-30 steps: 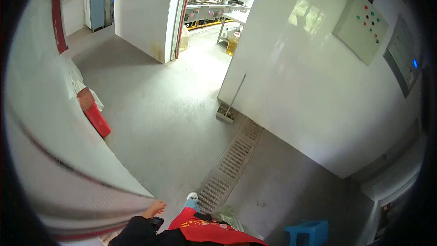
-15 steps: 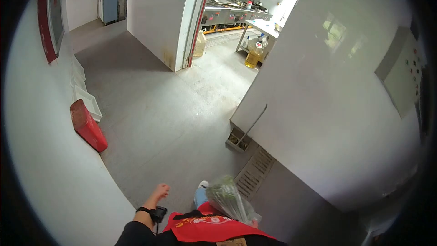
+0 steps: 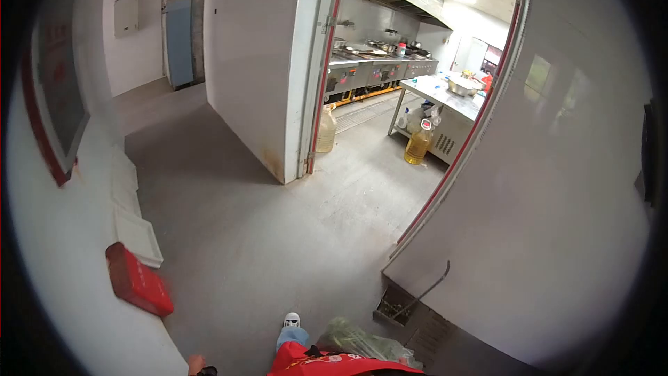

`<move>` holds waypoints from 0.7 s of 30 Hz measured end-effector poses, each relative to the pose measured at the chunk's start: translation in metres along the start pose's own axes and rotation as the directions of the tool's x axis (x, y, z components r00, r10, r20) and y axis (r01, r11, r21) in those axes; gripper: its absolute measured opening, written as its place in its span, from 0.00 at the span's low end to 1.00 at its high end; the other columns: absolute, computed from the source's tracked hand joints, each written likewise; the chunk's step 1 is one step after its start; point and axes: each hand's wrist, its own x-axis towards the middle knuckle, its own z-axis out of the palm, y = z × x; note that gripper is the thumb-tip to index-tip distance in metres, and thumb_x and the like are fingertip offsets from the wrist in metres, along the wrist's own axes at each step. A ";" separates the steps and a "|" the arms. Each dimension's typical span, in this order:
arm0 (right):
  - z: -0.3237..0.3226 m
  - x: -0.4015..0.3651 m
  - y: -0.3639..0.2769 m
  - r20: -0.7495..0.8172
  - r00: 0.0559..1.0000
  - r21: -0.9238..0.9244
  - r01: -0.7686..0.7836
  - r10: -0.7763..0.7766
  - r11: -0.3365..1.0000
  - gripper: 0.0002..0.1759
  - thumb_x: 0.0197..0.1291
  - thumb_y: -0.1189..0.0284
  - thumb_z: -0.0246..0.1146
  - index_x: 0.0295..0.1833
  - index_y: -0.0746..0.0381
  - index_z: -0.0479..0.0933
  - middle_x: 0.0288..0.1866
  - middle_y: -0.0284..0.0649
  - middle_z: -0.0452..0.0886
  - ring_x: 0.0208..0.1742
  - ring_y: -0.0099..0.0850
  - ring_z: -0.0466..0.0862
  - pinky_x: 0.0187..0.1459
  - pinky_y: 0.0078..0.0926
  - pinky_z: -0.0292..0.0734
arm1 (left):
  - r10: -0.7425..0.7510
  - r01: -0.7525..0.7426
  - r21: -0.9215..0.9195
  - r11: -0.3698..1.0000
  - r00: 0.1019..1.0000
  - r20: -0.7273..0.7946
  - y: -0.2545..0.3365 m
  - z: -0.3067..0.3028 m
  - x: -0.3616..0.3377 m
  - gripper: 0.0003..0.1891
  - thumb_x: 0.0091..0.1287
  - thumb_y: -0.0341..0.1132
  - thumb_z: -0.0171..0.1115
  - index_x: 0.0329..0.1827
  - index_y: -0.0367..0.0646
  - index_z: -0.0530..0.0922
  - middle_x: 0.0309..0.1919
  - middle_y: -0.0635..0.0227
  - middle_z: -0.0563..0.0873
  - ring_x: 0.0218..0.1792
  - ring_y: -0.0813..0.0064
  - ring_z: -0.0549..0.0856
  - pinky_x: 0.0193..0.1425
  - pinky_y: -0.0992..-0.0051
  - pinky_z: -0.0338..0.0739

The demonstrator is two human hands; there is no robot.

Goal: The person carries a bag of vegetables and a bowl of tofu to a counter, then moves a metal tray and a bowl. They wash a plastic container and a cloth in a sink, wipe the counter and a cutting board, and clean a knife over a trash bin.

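Note:
My left hand (image 3: 197, 363) hangs low at the bottom edge, by the left wall, with a dark band at the wrist. Its fingers are too small and foreshortened to read, and nothing is seen in it. A clear plastic bag with something green inside (image 3: 355, 338) hangs at my right side, against the red apron (image 3: 306, 361). My right hand does not show; the bag and the frame's edge leave that area hidden. One white-and-dark shoe (image 3: 291, 319) steps forward on the grey floor.
Ahead, a doorway with a red-edged frame (image 3: 325, 63) opens on a kitchen with stoves (image 3: 376, 73), a steel table (image 3: 449, 97) and an oil jug (image 3: 418, 143). A red bin (image 3: 139, 282) stands along the left wall. To the right are a long-handled dustpan (image 3: 396, 306) and floor grating (image 3: 431, 334).
The view has tilted up and moved forward, showing more of the kitchen. My left hand and the bag now sit lower in view, and the foot has come forward.

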 end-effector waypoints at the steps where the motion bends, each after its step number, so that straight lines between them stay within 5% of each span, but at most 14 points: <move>1: 0.014 0.007 -0.007 -0.013 1.000 0.014 0.006 -0.006 1.000 0.24 0.54 0.56 0.54 0.50 0.62 0.65 0.39 0.41 0.73 0.33 0.34 0.76 0.30 0.24 0.75 | -0.249 0.251 -0.335 0.908 0.967 0.052 0.002 -0.018 0.026 0.08 0.58 0.34 0.51 0.37 0.40 0.75 0.22 0.63 0.76 0.21 0.67 0.78 0.20 0.68 0.74; 2: 0.032 0.016 -0.017 -0.026 1.000 0.029 0.015 -0.014 0.999 0.24 0.54 0.56 0.54 0.50 0.62 0.65 0.39 0.41 0.73 0.32 0.34 0.76 0.29 0.24 0.75 | -0.445 0.417 -0.685 0.598 0.883 0.148 0.015 -0.052 0.057 0.08 0.58 0.33 0.51 0.37 0.40 0.75 0.22 0.63 0.76 0.21 0.68 0.78 0.20 0.68 0.73; 3: 0.053 0.028 -0.029 -0.045 0.999 0.043 0.027 -0.025 0.999 0.24 0.54 0.56 0.54 0.50 0.62 0.65 0.39 0.41 0.73 0.32 0.34 0.76 0.29 0.24 0.75 | -0.466 0.394 -0.806 0.442 0.868 0.169 0.029 -0.086 0.093 0.08 0.58 0.33 0.52 0.36 0.40 0.75 0.22 0.63 0.77 0.21 0.68 0.78 0.20 0.69 0.73; 5: 0.091 0.048 -0.051 -0.072 0.997 0.077 0.041 -0.036 0.996 0.24 0.54 0.56 0.54 0.50 0.62 0.65 0.39 0.41 0.73 0.32 0.34 0.76 0.29 0.24 0.75 | -0.422 0.278 -0.887 0.369 0.900 0.107 0.073 -0.162 0.165 0.07 0.58 0.32 0.52 0.36 0.40 0.75 0.22 0.63 0.77 0.20 0.68 0.78 0.19 0.69 0.73; 9: 0.131 0.073 -0.076 -0.121 0.990 0.146 0.084 -0.067 0.986 0.24 0.54 0.56 0.54 0.50 0.62 0.66 0.39 0.41 0.73 0.32 0.34 0.76 0.29 0.24 0.75 | -0.347 0.066 -0.823 0.564 0.923 -0.164 0.211 -0.290 0.278 0.05 0.57 0.31 0.53 0.29 0.39 0.74 0.20 0.65 0.75 0.18 0.72 0.76 0.17 0.73 0.70; 11: 0.148 0.089 -0.080 -0.131 0.990 0.177 0.084 -0.061 0.981 0.24 0.54 0.56 0.54 0.50 0.61 0.66 0.39 0.41 0.73 0.32 0.34 0.76 0.29 0.24 0.75 | -0.218 -0.022 -0.843 0.538 0.962 -0.164 0.277 -0.327 0.314 0.04 0.56 0.31 0.55 0.30 0.41 0.75 0.19 0.68 0.75 0.18 0.74 0.77 0.17 0.74 0.70; 14: 0.201 0.139 -0.120 -0.137 0.990 0.232 0.077 -0.046 0.970 0.24 0.53 0.56 0.54 0.50 0.61 0.66 0.39 0.40 0.74 0.32 0.34 0.76 0.29 0.24 0.75 | 0.029 -0.199 -0.660 0.725 0.965 -0.259 0.414 -0.390 0.408 0.08 0.57 0.35 0.55 0.34 0.40 0.77 0.23 0.66 0.80 0.21 0.74 0.78 0.23 0.72 0.73; 17: 0.240 0.186 -0.168 -0.119 0.992 0.252 0.074 -0.045 0.965 0.24 0.53 0.56 0.54 0.50 0.61 0.66 0.39 0.40 0.74 0.32 0.34 0.76 0.28 0.24 0.75 | 0.325 -0.360 -0.447 0.819 0.933 -0.156 0.495 -0.436 0.426 0.12 0.57 0.38 0.55 0.36 0.40 0.78 0.26 0.64 0.82 0.22 0.73 0.79 0.26 0.72 0.74; 21: 0.299 0.230 -0.239 -0.084 0.996 0.253 0.059 -0.039 0.966 0.24 0.53 0.56 0.54 0.50 0.61 0.66 0.39 0.40 0.74 0.32 0.34 0.76 0.28 0.24 0.75 | 0.186 -0.184 -0.323 0.928 0.982 -0.024 0.490 -0.476 0.448 0.12 0.55 0.39 0.57 0.37 0.41 0.79 0.24 0.64 0.81 0.22 0.72 0.78 0.25 0.71 0.73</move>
